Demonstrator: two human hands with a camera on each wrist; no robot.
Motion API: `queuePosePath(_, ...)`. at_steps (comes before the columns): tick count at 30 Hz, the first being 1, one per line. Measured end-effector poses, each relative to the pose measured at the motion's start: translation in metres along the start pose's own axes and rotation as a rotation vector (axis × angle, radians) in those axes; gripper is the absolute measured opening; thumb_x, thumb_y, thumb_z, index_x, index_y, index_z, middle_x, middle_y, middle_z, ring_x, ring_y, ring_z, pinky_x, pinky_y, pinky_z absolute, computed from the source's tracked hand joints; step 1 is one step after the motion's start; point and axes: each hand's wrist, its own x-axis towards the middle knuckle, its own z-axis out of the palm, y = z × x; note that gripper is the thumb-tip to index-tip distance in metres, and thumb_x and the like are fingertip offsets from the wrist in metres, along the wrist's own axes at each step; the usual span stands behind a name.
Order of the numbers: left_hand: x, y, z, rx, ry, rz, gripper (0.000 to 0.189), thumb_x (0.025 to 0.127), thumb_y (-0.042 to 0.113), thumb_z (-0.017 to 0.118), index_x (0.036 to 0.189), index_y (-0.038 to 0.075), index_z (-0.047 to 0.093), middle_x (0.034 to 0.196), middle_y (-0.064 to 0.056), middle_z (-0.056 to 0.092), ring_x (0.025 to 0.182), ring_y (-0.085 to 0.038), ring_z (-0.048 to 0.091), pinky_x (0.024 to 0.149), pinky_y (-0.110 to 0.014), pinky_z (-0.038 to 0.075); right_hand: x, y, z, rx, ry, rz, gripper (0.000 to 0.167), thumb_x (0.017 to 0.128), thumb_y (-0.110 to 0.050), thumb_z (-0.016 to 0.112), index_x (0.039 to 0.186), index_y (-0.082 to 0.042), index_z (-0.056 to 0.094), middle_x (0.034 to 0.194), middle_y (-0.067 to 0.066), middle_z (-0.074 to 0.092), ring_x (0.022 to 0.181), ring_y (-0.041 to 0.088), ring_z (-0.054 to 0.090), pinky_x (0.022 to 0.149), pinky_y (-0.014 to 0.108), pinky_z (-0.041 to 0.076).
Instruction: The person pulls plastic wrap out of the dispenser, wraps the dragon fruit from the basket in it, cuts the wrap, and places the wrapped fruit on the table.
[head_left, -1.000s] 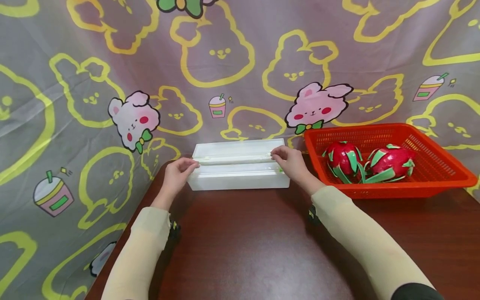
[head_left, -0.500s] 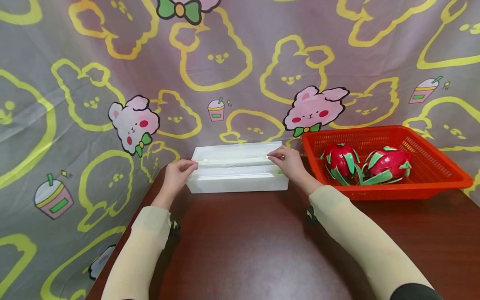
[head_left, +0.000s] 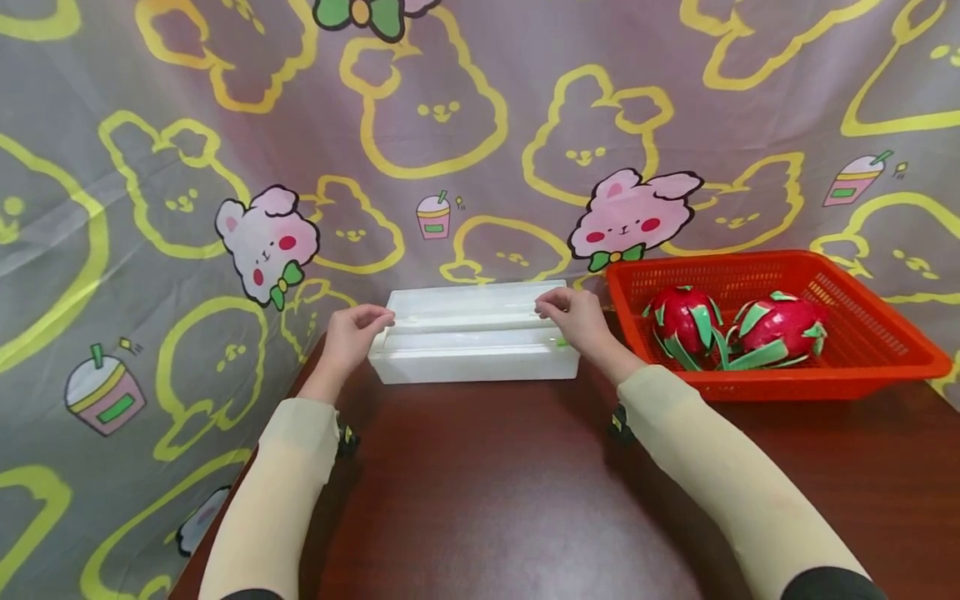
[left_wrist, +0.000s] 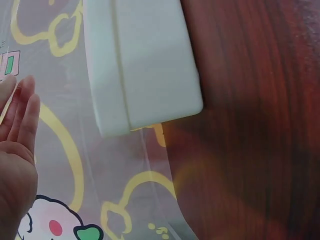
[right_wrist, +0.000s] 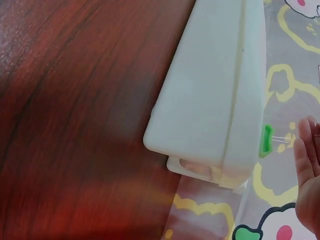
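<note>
A long white cling film dispenser [head_left: 480, 367] stands on the table with its lid [head_left: 465, 300] raised at the back. A small green slider [right_wrist: 266, 141] sits at its right end. My left hand [head_left: 354, 335] is at the left end, thumb and fingertips pinching the edge of clear film that is hardly visible. At the right end my right hand [head_left: 585, 321] pinches the film's other side the same way. Both hands are above the box opening. The wrist views show the dispenser's plain front and ends, with the left fingers [left_wrist: 27, 112] and right fingers [right_wrist: 304, 155] beyond its upper edge.
Right of the dispenser stands a red perforated basket [head_left: 780, 385] holding two dragon fruits, one left [head_left: 684, 317] and one right [head_left: 780, 325]. A patterned curtain [head_left: 480, 100] hangs close behind and along the left. The brown table [head_left: 480, 483] stretches toward me.
My left hand has risen slightly at the dispenser's left end. The right hand has shifted a little to the left. The dispenser and basket stay in place.
</note>
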Motion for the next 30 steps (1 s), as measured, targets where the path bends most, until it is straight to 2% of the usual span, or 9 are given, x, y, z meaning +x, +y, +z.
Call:
queuePosePath(9,0.002,0.005,-0.004,-0.012,0.012,0.017,0.028,0.093,0.030,0.067,0.104,0.004,0.071,0.098,-0.013,0.072,0.093,-0.024,0.063,0.081,-0.037,0.048,0.005,-0.010,-0.006,-0.001,0.009,-0.024,0.018,0.094,-0.014,0.065,0.105,0.000,0.072,0.090,0.011,0.071,0.087,0.030,0.065,0.077,0.036,0.053)
queuePosePath(14,0.002,0.009,-0.006,-0.014,0.035,0.052,0.025,0.092,0.026,0.068,0.103,0.003,0.071,0.094,-0.014,0.071,0.092,-0.027,0.065,0.081,-0.040,0.049,0.009,-0.015,-0.009,0.008,0.014,-0.044,0.018,0.094,-0.013,0.065,0.105,0.000,0.072,0.091,0.012,0.071,0.089,0.032,0.065,0.079,0.038,0.053)
queuePosePath(22,0.004,0.014,-0.011,-0.024,0.058,0.010,0.028,0.092,0.028,0.068,0.104,0.003,0.071,0.095,-0.014,0.070,0.093,-0.030,0.065,0.087,-0.042,0.052,0.013,-0.026,-0.013,0.004,0.012,-0.037,0.016,0.095,-0.014,0.064,0.104,-0.003,0.072,0.093,0.011,0.071,0.089,0.031,0.066,0.081,0.037,0.054)
queuePosePath(27,0.007,0.020,-0.015,-0.028,0.058,0.018,0.029,0.092,0.029,0.068,0.105,0.003,0.070,0.094,-0.015,0.069,0.089,-0.032,0.066,0.082,-0.041,0.053,0.016,-0.034,-0.019,0.003,0.020,-0.041,0.016,0.095,-0.013,0.064,0.104,-0.003,0.072,0.093,0.013,0.071,0.087,0.027,0.066,0.082,0.037,0.054)
queuePosePath(30,0.008,0.026,-0.018,-0.035,0.051,0.011,0.029,0.092,0.029,0.068,0.106,0.004,0.070,0.095,-0.014,0.069,0.086,-0.028,0.065,0.079,-0.036,0.054,0.018,-0.037,-0.023,0.010,0.020,-0.044,0.017,0.095,-0.013,0.064,0.105,-0.002,0.072,0.094,0.013,0.071,0.087,0.026,0.066,0.083,0.037,0.053)
